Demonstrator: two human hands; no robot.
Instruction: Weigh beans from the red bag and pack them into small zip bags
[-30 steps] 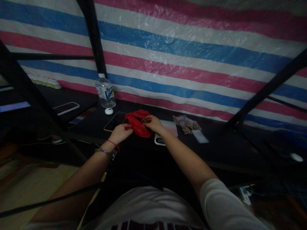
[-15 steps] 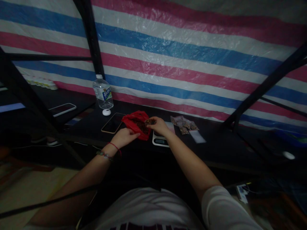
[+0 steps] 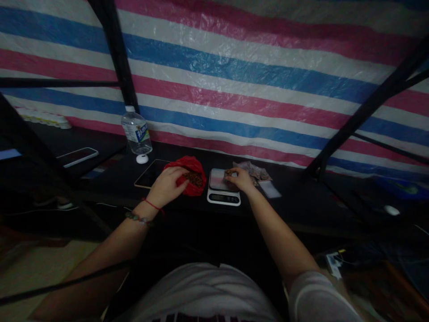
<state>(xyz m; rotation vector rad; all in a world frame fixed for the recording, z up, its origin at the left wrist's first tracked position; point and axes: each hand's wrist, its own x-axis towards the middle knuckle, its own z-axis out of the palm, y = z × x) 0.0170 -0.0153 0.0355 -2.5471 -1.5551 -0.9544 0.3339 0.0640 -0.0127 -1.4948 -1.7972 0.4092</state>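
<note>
Two hands are at work on the dark table [image 3: 301, 210]. The left hand [image 3: 166, 185] rests on the near edge of the red bag [image 3: 187, 174], fingers curled loosely against the plastic and holding its mouth open; brown pieces [image 3: 194, 179] show inside. The right hand [image 3: 239, 179] is over the far right corner of the small scale [image 3: 223, 192], fingertips drawn together around a bit of something brown; the light is too dim to tell whether it is pinched or just being set on the platform. The scale stands just beside the bag, on its right, its display facing the person.

Beyond the right hand lies a cluster of small clear packets [image 3: 254, 172], partly covered by the hand, with one flat empty-looking packet [image 3: 270, 190] near them. Left of the bag lies a tablet [image 3: 149, 174], its corner touching or tucked under the red plastic; I cannot tell which. Behind it stand a water bottle [image 3: 136, 132] and a small white round object [image 3: 142, 158]. A phone [image 3: 77, 156] lies on a separate surface well to the left.

The table's right half is open, dark surface. A striped tarp [image 3: 251, 80] closes off the back, and black frame bars [image 3: 115, 58] cross in front of it. The near table edge is lost in shadow, and the lower right corner is a blur of unclear clutter.
</note>
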